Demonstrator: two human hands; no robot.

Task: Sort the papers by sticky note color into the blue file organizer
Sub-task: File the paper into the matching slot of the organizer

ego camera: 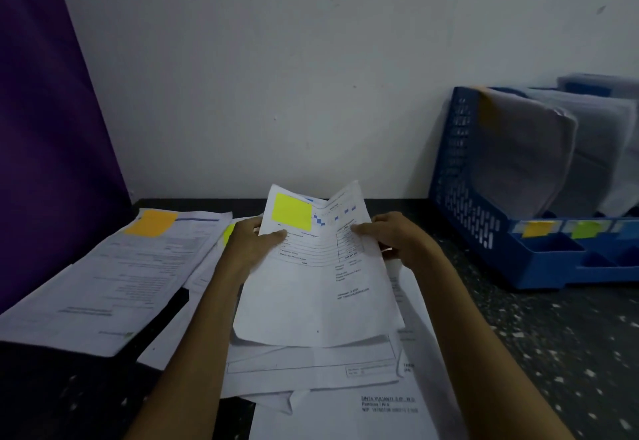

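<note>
Paper [311,294] bearing a yellow-green sticky note [292,211] was held left of the blue file organizer [460,163], its long axis pointing away from the person. Left hand [249,242] and right hand [394,235] each pinched a side edge; the right hand lay nearer the organizer.

The nearest white sheet [332,419], at the near end of the pile, carries a printed signature block reading "SINTA YULIANTI", followed by letters too blurred to tell. Below stand "Pembina", "IV a", and "NIP" with unreadable digits. The lifted sheet [318,301] shows what looks like "Total" under its table rows; its other print is too small.
</note>
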